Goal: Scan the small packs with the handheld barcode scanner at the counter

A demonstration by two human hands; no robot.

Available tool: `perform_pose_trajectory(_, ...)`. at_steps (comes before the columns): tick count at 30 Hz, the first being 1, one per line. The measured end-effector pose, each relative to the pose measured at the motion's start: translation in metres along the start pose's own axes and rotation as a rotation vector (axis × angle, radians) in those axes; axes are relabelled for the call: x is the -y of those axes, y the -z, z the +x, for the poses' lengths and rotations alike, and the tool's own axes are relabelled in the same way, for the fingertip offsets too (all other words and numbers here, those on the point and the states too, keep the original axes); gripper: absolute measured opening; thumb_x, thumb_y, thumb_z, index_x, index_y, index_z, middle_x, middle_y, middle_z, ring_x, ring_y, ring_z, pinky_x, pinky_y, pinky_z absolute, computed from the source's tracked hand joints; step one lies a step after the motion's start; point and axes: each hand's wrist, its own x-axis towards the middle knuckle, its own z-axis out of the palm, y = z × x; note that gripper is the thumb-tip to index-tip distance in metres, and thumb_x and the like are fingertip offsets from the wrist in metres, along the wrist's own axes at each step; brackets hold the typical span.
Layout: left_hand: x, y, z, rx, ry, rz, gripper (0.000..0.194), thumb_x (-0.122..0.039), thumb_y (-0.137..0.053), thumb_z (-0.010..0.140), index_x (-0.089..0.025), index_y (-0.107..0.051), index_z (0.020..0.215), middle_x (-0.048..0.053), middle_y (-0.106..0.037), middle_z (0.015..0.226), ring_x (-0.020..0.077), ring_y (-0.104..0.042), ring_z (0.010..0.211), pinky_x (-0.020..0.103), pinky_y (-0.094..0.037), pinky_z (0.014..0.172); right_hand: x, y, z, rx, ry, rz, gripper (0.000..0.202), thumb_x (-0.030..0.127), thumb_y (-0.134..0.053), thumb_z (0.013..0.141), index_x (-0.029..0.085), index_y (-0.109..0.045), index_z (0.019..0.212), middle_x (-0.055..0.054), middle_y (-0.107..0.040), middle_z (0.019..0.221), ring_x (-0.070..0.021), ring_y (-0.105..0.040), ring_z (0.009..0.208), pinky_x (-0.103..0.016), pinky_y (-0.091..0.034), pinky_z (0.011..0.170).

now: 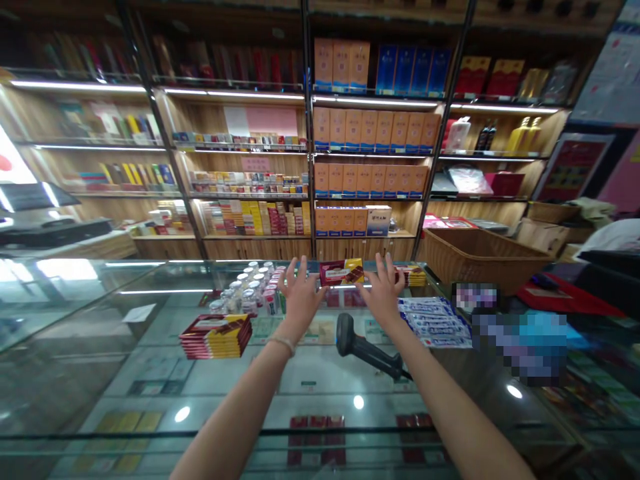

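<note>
A maroon and yellow chocolate bar pack (342, 272) sits between my two hands at the far side of the glass counter, its printed face toward me. My left hand (300, 297) is at the pack's left end, fingers spread and thumb by its lower corner. At the right end is my right hand (383, 290), also with spread fingers and the thumb beside the lower edge. Whether the thumbs press on the pack, I cannot tell. A black barcode scanner (370, 350) lies below and between my hands. Left of my left forearm stands a stack of similar packs (215, 337).
Several small white-lidded jars (250, 287) cluster behind my left hand. Blue and white packets (434, 321) lie right of my right hand, near more yellow packs (414, 275). A wicker basket (483, 257) stands at the right. Stocked shelves (313, 150) line the back wall.
</note>
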Motion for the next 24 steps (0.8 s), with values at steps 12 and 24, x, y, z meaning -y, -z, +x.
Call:
perform_pose_trajectory(12,0.028,-0.014,-0.029,0.004,-0.016,-0.016,0.027,-0.04,-0.068,0.089,-0.026,-0.074,0.11,0.011,-0.037,0.165,0.0379,-0.027,0.154,0.065,-0.022,0.119,0.002,-0.016,-0.016,0.126,-0.149,0.259,0.027,0.044,-0.059,0.093,0.024,-0.075,0.085,-0.009,-0.05,0.156,-0.0333,-0.028,0.151,-0.063,-0.024,0.114)
perform_pose_trajectory(24,0.028,0.002,-0.026,0.008,-0.04,-0.004,0.071,-0.046,-0.077,0.081,-0.025,-0.054,0.145,0.017,-0.032,0.166,0.0384,-0.028,0.153,0.06,-0.019,0.123,-0.01,-0.013,-0.019,0.249,-0.294,0.492,0.026,0.047,-0.061,0.09,0.026,-0.078,0.089,-0.006,-0.054,0.153,-0.0326,-0.033,0.15,-0.063,-0.024,0.119)
